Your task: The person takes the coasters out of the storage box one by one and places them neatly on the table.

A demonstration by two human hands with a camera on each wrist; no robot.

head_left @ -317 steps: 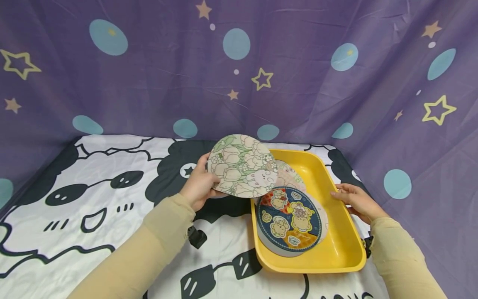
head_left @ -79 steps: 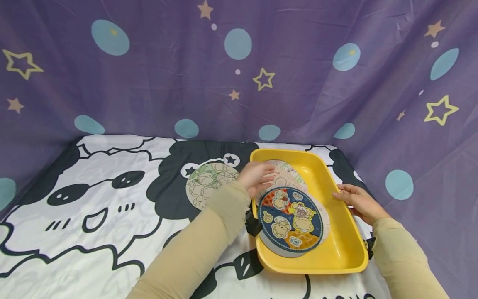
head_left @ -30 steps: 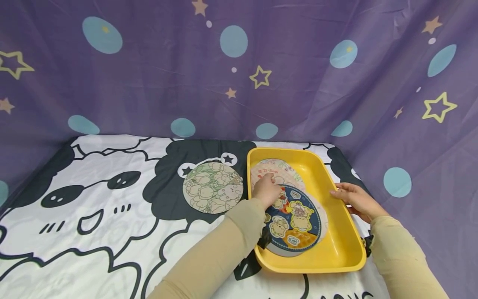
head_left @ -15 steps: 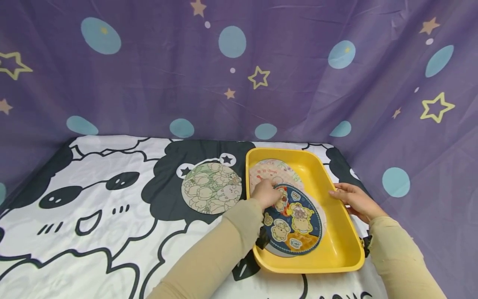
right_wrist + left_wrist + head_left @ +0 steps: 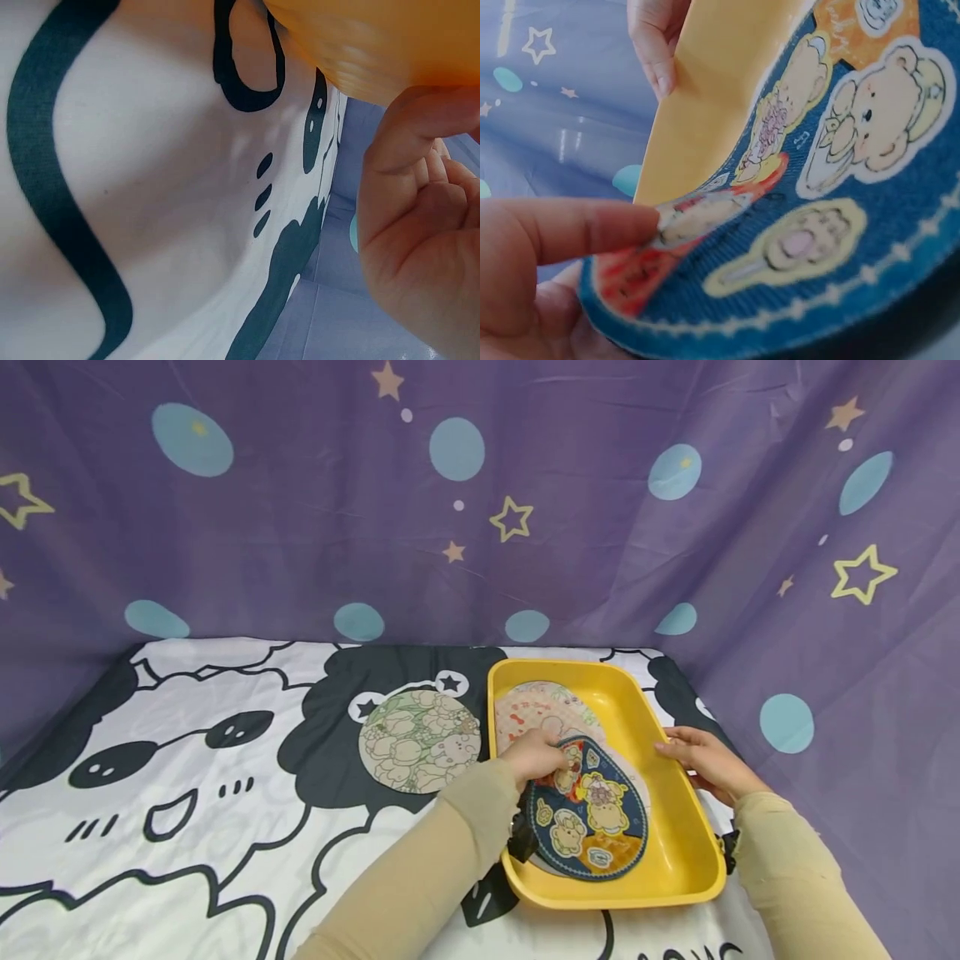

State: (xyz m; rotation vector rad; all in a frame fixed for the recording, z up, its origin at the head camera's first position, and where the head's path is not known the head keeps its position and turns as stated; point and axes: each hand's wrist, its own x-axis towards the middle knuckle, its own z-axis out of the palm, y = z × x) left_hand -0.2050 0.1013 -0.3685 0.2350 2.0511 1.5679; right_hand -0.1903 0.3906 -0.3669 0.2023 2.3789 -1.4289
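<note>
My left hand [image 5: 534,755] pinches the upper left edge of a round dark blue mat [image 5: 588,810] printed with cartoon bears, thumb on top and fingers beneath. In the left wrist view, the thin blue mat curves upward toward the thumb [image 5: 600,225]. It lies partly raised in a yellow plastic tub [image 5: 678,852], over other round mats. A pink-patterned round mat [image 5: 525,706] shows behind it in the tub. My right hand [image 5: 708,762] grips the tub's right rim, thumb at the rim and the other fingers on the outer side.
A round mat with a green floral print [image 5: 420,743] lies flat on the table left of the tub. A black-and-white cartoon cloth [image 5: 187,852] covers the table. A purple curtain [image 5: 337,527] with stars hangs behind and at the right.
The floral mat, earlier in my left hand, now lies on the table. My left hand has reached into the tub and tilted up the blue mat's edge. The right hand keeps its place.
</note>
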